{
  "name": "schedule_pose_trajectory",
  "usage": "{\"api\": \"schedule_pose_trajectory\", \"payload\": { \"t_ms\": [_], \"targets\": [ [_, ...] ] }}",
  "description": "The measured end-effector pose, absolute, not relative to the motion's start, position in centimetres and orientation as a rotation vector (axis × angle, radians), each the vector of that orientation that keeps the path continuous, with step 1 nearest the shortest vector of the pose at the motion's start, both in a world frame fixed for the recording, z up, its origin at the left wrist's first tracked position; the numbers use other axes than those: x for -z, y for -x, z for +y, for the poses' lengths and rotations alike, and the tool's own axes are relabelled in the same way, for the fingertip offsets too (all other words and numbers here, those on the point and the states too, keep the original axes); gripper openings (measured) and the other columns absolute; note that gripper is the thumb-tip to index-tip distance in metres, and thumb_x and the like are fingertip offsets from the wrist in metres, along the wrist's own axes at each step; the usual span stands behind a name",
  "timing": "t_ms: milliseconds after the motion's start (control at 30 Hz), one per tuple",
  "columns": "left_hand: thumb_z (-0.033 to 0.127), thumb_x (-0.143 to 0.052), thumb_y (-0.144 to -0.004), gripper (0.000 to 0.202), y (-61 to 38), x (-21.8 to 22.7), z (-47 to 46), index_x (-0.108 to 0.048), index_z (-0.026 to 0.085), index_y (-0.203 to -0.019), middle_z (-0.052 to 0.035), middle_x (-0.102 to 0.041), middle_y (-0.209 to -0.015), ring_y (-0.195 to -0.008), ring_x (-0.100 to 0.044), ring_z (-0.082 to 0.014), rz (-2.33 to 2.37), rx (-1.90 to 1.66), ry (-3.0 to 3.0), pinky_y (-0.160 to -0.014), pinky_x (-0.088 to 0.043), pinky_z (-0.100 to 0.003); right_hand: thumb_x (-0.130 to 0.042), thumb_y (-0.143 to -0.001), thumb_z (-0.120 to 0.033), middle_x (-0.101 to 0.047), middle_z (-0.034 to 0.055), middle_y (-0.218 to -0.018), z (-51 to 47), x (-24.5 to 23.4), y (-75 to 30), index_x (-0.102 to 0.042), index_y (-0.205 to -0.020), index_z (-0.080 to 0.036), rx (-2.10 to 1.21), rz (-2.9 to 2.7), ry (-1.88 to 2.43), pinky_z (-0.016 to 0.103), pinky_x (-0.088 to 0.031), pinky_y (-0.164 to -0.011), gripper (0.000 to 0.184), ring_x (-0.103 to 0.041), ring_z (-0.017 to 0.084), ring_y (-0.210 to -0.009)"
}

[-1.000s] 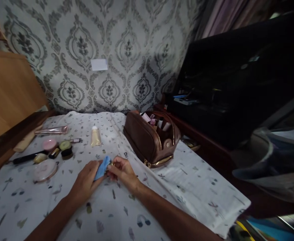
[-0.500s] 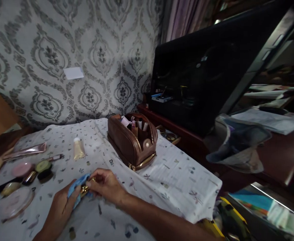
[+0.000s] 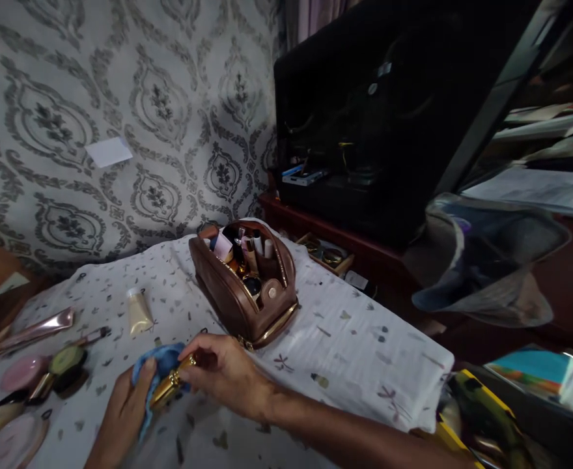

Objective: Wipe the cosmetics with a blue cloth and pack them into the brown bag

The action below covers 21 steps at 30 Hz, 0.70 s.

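My left hand grips a small blue cloth wrapped around a gold cosmetic tube. My right hand pinches the upper end of that tube, fingers closed on it. Both hands hover low over the white patterned cloth on the table. Just behind the right hand sits a brown leather cosmetic bag, unzipped, with several small tubes and bottles standing inside.
At the left lie a cream tube, a pink tube, a green-lidded jar, a pink compact and other cosmetics. A dark wooden shelf and a large black case stand at the right, beside a rumpled grey item.
The view has swung to the right and the cosmetics slid leftward in frame. The gold tube now shows more clearly out of the blue cloth between my hands.
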<state>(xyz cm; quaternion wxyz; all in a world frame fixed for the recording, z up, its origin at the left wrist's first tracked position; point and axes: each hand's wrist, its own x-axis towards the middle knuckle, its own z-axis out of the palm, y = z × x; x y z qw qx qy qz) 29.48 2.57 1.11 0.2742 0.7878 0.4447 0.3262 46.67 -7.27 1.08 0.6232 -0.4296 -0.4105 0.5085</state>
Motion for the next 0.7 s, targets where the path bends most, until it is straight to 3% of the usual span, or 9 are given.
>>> {"api": "schedule_pose_trajectory", "payload": {
  "t_ms": [100,167,267,400,467,567,700],
  "targets": [
    [0.068,-0.053,-0.085,0.051,-30.6,-1.4,2.0,-0.069,0.019,-0.077,-0.0029,-0.072,-0.071,-0.071,-0.07,-0.0216,1.116,-0.848,-2.164,-0.066,-0.058,-0.027,-0.08,-0.066,-0.063,-0.058,-0.0043,-0.064,-7.6,-1.3,-48.0,-0.063,-0.082,-0.017,-1.118,-0.978,1.052,0.022,-0.041,-0.053,0.051,-0.053,0.01,-0.056],
    [0.063,-0.055,-0.086,0.046,-31.1,-1.7,1.5,-0.071,0.019,-0.088,-0.0022,-0.074,-0.076,-0.071,-0.07,-0.02,1.046,-0.844,-2.248,-0.065,-0.058,-0.025,-0.078,-0.066,-0.067,-0.057,-0.0053,-0.061,-7.9,-1.4,-48.7,-0.058,-0.081,-0.019,-1.146,-0.955,1.056,0.021,-0.041,-0.048,0.054,-0.051,0.009,-0.05],
    [0.06,-0.054,-0.089,0.042,-31.7,-2.0,0.5,-0.066,0.02,-0.081,0.0035,-0.063,-0.06,-0.052,-0.059,-0.0146,1.052,-0.928,-2.361,-0.05,-0.05,-0.021,-0.074,-0.066,-0.072,-0.057,-0.0061,-0.057,-8.5,-1.7,-49.5,-0.051,-0.081,-0.021,-1.227,-0.907,1.011,0.021,-0.04,-0.042,0.058,-0.048,0.009,-0.043],
    [0.05,-0.049,-0.096,0.036,-32.8,-3.0,-0.2,-0.061,0.022,-0.078,0.0062,-0.056,-0.056,-0.045,-0.053,-0.0112,0.855,-1.01,-2.529,-0.05,-0.047,-0.02,-0.076,-0.067,-0.069,-0.056,-0.0053,-0.059,-10.1,-2.7,-50.5,-0.054,-0.083,-0.02,-1.245,-0.89,0.968,0.021,-0.039,-0.045,0.056,-0.048,0.009,-0.046],
    [0.04,-0.05,-0.097,0.026,-33.4,-4.0,0.0,-0.061,0.022,-0.083,0.0041,-0.061,-0.064,-0.052,-0.059,-0.0119,0.653,-0.997,-2.688,-0.054,-0.049,-0.019,-0.077,-0.07,-0.064,-0.055,-0.0049,-0.062,-11.5,-3.3,-51.4,-0.056,-0.084,-0.019,-1.224,-0.909,0.966,0.02,-0.038,-0.048,0.052,-0.047,0.008,-0.051],
    [0.027,-0.048,-0.098,0.016,-34.7,-5.8,0.8,-0.062,0.02,-0.096,-0.0036,-0.067,-0.088,-0.079,-0.068,-0.0163,0.431,-1.002,-2.9,-0.07,-0.054,-0.022,-0.075,-0.078,-0.055,-0.054,-0.004,-0.067,-13.9,-4.0,-53.4,-0.058,-0.086,-0.018,-1.161,-0.951,1.001,0.02,-0.037,-0.054,0.042,-0.046,0.008,-0.059],
    [0.018,-0.046,-0.096,0.036,-37.1,-7.8,1.6,-0.057,0.019,-0.13,-0.0105,-0.063,-0.113,-0.104,-0.064,-0.021,0.27,-0.938,-3.167,-0.084,-0.054,-0.028,-0.069,-0.087,-0.05,-0.056,-0.0022,-0.073,-16.8,-4.0,-56.5,-0.06,-0.092,-0.018,-1.069,-0.979,1.035,0.02,-0.039,-0.056,0.034,-0.048,0.009,-0.064]
  ]
}}
